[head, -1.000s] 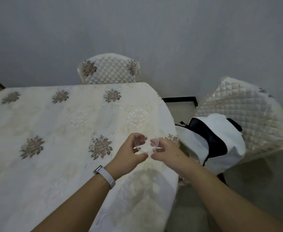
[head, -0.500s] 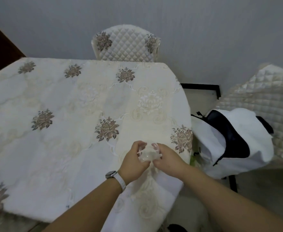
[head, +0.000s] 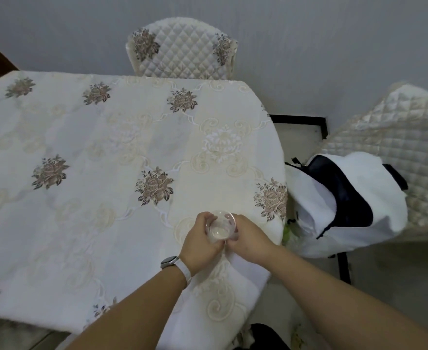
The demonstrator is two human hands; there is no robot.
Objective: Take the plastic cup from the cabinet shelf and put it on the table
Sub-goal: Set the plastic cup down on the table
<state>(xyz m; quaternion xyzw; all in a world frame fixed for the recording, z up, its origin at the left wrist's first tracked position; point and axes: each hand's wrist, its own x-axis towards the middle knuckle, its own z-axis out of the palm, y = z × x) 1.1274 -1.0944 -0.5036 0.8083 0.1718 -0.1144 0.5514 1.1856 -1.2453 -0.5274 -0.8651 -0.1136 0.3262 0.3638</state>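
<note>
Both hands (head: 233,238) around unlabelled plastic cup (head: 220,226)

Dim, flat indoor light with a grey-blue cast and no clear source. Shadows are soft: faint ones under the forearms at the bottom of the frame, and darkness at the upper left corner. No glare. The table (head: 86,157) edges bow from wide-angle distortion. Fine detail is slightly soft and noisy throughout.

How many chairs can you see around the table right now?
2. One quilted chair stands at the table's far side against the wall. The other chair is off its right end, with a white backpack on it. More may be out of view.
</note>
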